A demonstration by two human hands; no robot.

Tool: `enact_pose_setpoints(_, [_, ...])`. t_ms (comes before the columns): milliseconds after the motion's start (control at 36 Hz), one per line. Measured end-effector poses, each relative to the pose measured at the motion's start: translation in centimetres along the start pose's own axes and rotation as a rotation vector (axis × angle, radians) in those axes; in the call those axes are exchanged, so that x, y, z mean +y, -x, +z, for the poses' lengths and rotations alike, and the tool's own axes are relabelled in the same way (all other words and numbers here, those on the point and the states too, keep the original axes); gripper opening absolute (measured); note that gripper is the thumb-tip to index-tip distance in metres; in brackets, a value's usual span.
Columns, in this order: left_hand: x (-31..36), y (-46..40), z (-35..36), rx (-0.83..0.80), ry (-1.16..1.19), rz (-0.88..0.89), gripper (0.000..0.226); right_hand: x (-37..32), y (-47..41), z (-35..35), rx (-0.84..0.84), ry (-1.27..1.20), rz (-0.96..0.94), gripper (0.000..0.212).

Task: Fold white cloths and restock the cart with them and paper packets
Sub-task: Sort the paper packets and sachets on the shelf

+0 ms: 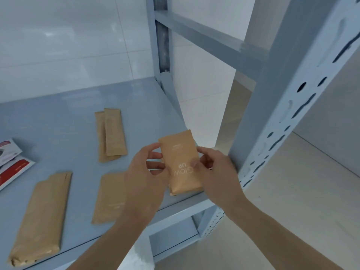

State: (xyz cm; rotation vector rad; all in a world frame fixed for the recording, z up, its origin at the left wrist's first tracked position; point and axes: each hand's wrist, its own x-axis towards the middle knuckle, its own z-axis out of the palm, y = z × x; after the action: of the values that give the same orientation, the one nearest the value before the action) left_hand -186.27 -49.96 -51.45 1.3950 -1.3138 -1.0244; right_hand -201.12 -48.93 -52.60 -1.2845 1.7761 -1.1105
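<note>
My left hand [145, 172] and right hand [216, 168] pinch the brown paper packet [182, 162] by its long sides, its long axis pointing away from me, just inside the shelf post [272, 114].

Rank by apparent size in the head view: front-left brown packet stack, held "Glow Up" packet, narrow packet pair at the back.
1. Front-left brown packet stack: largest, though it lies nearest the camera.
2. "Glow Up" packet, held by left hand and right hand, and the narrow packet pair: look alike; not ranked.
</note>
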Motion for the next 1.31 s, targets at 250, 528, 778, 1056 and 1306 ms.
enact_pose_setpoints(250, [-1.5, -0.4, 0.4, -0.04, -0.43, 0.149, 0.029, 0.5, 0.0, 1.4, 0.0, 0.378, -0.141, 0.02])
enact_pose_setpoints(528, [-1.9, -1.3, -0.2, 0.007, -0.444, 0.155, 0.019, -0.6, -0.3, 2.1, 0.016, 0.51, -0.298, 0.023])
enact_pose_setpoints(778, [-0.3, -2.8, -5.6, 0.087, -0.361, 0.185, 0.02, -4.5, -1.7, 6.1, 0.043, 0.445, -0.382, 0.026])
enact_pose_setpoints(1056, [-3.5, -3.8, -20.0, 0.394, -0.424, 0.027, 0.024, -9.3, 0.3, 18.3, -0.099, 0.367, -0.445, 0.022])
enact_pose_setpoints(1306, [-8.0, -5.6, -29.9, 0.528, -0.65, -0.125, 0.046, -14.9, 1.3, 31.1, -0.405, 0.337, -0.571, 0.047])
